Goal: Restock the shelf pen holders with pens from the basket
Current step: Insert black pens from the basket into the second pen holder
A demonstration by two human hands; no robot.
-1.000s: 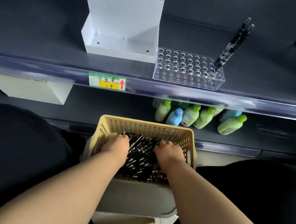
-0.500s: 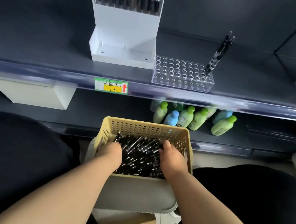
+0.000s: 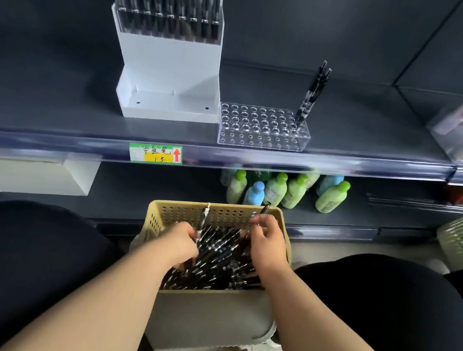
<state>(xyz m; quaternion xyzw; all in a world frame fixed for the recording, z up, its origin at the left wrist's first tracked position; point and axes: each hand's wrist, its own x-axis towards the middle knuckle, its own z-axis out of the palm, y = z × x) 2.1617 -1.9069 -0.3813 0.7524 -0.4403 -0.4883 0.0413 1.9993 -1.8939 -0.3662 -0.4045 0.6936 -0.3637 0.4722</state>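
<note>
Stock: loose black pens with silver clips [image 3: 219,257], heaped in a beige perforated plastic basket [image 3: 220,216] at knee level in front of the person, below the shelf.

Hands: left hand [image 3: 183,241], its fingers pinching one pen upright; right hand [image 3: 268,243], its fingers closed round another pen raised above the basket's far rim.

Destination: clear acrylic pen holder with rows of round holes [image 3: 263,129] on the dark grey shelf [image 3: 363,125]. Only a few pens [image 3: 311,94] stand at its right end; nearly all holes are empty. Judged barely begun.

Adjacent: tall white display stand with a full row of pens [image 3: 170,49], touching the holder's left side.

Clearance: open air between basket and holder; the shelf's front lip [image 3: 314,164] overhangs the lift path. Green and blue bottles [image 3: 282,186] sit beneath.
</note>
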